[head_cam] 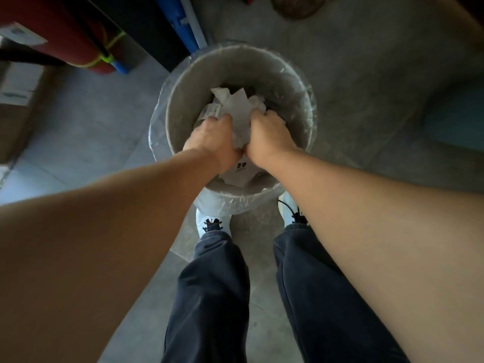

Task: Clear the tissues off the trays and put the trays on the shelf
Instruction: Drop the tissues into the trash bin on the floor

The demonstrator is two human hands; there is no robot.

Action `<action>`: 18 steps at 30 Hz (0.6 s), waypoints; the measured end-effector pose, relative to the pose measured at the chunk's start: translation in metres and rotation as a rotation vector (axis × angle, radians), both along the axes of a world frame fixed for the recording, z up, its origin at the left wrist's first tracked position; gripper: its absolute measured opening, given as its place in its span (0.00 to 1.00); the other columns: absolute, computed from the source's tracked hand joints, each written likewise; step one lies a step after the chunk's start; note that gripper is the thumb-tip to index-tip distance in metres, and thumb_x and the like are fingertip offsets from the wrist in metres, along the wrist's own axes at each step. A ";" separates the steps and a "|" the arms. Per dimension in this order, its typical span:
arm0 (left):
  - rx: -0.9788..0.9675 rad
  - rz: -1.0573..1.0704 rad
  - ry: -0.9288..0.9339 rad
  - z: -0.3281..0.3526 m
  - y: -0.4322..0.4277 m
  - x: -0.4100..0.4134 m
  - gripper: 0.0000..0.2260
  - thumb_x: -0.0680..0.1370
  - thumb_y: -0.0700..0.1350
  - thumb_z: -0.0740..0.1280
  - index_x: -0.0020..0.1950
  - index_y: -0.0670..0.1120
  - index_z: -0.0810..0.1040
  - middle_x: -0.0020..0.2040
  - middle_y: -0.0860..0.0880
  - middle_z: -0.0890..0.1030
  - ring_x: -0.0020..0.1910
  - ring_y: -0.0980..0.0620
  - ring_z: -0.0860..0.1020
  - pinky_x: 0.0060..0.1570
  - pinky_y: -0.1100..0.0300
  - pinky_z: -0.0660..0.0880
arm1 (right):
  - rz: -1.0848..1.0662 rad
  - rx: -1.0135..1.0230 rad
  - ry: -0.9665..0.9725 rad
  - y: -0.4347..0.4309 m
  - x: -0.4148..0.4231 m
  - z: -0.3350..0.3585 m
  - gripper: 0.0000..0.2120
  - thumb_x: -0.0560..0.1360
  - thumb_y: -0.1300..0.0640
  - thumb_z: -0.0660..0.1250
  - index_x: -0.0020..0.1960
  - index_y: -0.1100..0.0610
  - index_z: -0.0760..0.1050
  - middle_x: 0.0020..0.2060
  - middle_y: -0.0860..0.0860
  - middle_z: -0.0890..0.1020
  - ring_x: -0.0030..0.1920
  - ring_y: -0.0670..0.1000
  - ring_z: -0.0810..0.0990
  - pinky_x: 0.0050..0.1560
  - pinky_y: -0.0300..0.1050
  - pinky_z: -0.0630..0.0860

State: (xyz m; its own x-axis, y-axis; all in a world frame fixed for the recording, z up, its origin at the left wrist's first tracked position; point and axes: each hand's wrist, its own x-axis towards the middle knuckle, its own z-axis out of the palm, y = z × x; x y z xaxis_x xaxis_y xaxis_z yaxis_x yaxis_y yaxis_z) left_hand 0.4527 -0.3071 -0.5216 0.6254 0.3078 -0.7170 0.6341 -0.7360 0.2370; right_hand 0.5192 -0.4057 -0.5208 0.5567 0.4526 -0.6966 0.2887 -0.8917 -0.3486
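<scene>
Presently: left hand and right hand both closed on crumpled tissues inside lined bin; best released low, so nothing spills over the rim.

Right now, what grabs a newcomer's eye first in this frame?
Dead centre, the left hand and right hand press together on a wad of white tissues inside a round grey bin lined with a clear plastic bag. Both bare forearms sweep in from the lower corners, and the person's dark trousers and pale shoes stand just short of the bin on the grey floor. No trays in view.
</scene>
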 end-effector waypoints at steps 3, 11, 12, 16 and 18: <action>-0.019 0.048 -0.026 0.015 0.004 -0.002 0.24 0.71 0.51 0.73 0.63 0.45 0.69 0.57 0.42 0.76 0.53 0.40 0.77 0.43 0.51 0.71 | 0.012 0.007 0.016 -0.003 0.004 0.015 0.27 0.73 0.60 0.72 0.68 0.59 0.66 0.64 0.61 0.70 0.62 0.63 0.73 0.59 0.53 0.74; 0.028 0.170 0.061 0.107 0.012 -0.018 0.19 0.71 0.43 0.74 0.60 0.44 0.73 0.50 0.43 0.76 0.46 0.41 0.77 0.42 0.50 0.78 | -0.093 -0.003 -0.009 -0.015 0.027 0.105 0.17 0.76 0.66 0.62 0.64 0.61 0.73 0.61 0.61 0.78 0.62 0.60 0.76 0.50 0.42 0.69; 0.031 0.179 0.061 0.125 0.011 -0.020 0.18 0.72 0.43 0.74 0.59 0.44 0.73 0.49 0.44 0.76 0.45 0.42 0.77 0.43 0.49 0.79 | -0.077 -0.016 -0.016 -0.017 0.030 0.123 0.16 0.76 0.66 0.62 0.63 0.61 0.74 0.61 0.61 0.79 0.62 0.60 0.76 0.50 0.42 0.70; 0.075 0.211 0.025 0.222 -0.002 -0.025 0.14 0.73 0.41 0.68 0.58 0.45 0.74 0.45 0.46 0.75 0.41 0.43 0.77 0.37 0.51 0.78 | -0.042 -0.045 -0.058 -0.027 0.039 0.221 0.13 0.77 0.63 0.62 0.60 0.60 0.76 0.59 0.61 0.79 0.59 0.61 0.77 0.56 0.49 0.76; 0.104 0.204 0.015 0.283 -0.010 -0.028 0.12 0.74 0.44 0.68 0.56 0.45 0.74 0.47 0.44 0.76 0.41 0.43 0.77 0.36 0.51 0.76 | 0.007 -0.029 -0.073 -0.028 0.035 0.282 0.12 0.78 0.62 0.62 0.60 0.59 0.76 0.59 0.60 0.78 0.57 0.60 0.78 0.53 0.49 0.77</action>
State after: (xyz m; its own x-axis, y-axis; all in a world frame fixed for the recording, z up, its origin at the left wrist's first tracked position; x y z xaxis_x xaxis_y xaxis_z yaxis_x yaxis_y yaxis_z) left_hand 0.4243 -0.3169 -0.2385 0.5316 0.4999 -0.6837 0.7755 -0.6119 0.1556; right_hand 0.5546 -0.4340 -0.2385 0.6034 0.4367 -0.6672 0.3186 -0.8990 -0.3004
